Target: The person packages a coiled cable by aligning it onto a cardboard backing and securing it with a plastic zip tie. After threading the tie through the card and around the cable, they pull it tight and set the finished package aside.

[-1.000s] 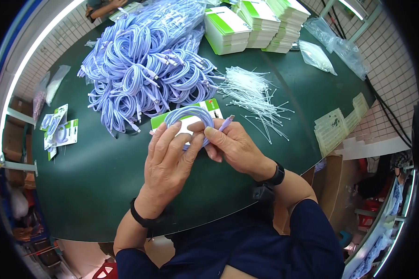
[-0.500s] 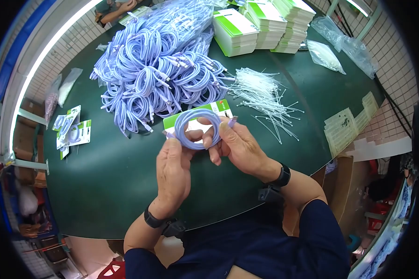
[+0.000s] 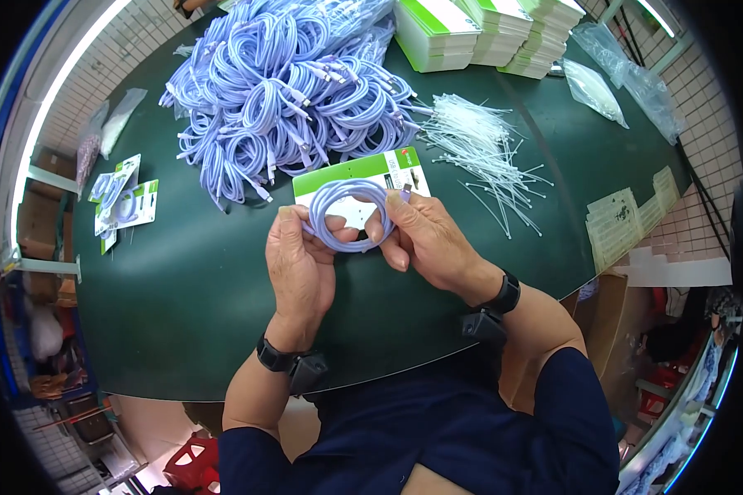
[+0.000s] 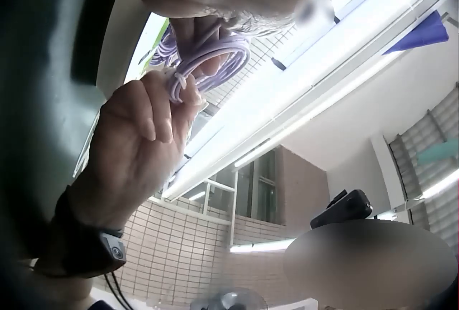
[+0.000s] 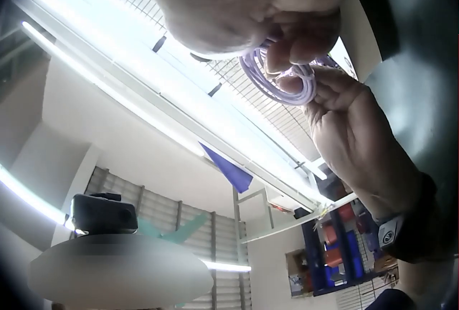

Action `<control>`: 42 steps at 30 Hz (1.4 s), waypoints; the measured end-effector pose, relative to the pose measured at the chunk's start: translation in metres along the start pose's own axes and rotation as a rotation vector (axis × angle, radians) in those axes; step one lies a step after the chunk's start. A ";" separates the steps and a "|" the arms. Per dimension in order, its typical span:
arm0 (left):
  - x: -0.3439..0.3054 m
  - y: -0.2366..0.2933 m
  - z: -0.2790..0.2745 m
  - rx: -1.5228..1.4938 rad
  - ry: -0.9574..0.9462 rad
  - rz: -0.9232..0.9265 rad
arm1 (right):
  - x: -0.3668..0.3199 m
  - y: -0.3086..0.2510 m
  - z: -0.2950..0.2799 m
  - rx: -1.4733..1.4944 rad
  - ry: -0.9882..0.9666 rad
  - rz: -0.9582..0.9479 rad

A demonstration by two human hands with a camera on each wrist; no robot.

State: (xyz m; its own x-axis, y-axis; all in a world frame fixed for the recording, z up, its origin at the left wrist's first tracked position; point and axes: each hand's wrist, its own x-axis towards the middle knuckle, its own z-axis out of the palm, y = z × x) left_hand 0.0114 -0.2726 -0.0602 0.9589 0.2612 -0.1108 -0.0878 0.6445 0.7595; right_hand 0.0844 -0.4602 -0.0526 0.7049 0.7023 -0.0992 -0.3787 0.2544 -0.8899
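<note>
A coiled lavender USB cable [image 3: 347, 189] is held as a round loop between both hands, over a green-and-white packaging card [image 3: 402, 171] on the table. My left hand [image 3: 297, 268] pinches the loop's left side, thumb upward. On the opposite side, my right hand [image 3: 437, 247] grips the coil between thumb and fingers, with one metal plug [image 3: 406, 192] sticking out above the thumb. In the left wrist view the coil [image 4: 240, 55] runs between the fingers of both hands. The right wrist view shows the loop [image 5: 276, 91] too, partly hidden behind the fingers.
A large heap of lavender cable coils [image 3: 264, 99] lies beyond the hands. Right of it are loose white cable ties [image 3: 479, 140] and stacks of cards [image 3: 433, 41]. Carded cables [image 3: 126, 202] lie at left, a bag of white pieces [image 3: 594, 92] at far right.
My left hand has turned from lying over the coil to pinching its left side, thumb up. The loop now shows rounder and more open. My right hand keeps its grip.
</note>
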 end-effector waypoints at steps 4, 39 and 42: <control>0.000 0.004 0.005 0.010 0.064 0.019 | -0.001 0.002 0.008 0.272 0.046 -0.036; 0.003 0.031 -0.007 -0.131 -0.105 -0.140 | 0.003 -0.006 -0.006 -0.226 -0.227 0.075; 0.006 0.026 -0.005 -0.017 -0.036 -0.076 | 0.003 0.003 -0.006 -0.176 -0.221 0.074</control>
State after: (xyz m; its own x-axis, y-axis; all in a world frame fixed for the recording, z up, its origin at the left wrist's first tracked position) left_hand 0.0132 -0.2506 -0.0447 0.9720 0.1852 -0.1445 -0.0186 0.6739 0.7386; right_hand 0.0890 -0.4619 -0.0580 0.5240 0.8475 -0.0844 -0.3009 0.0915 -0.9493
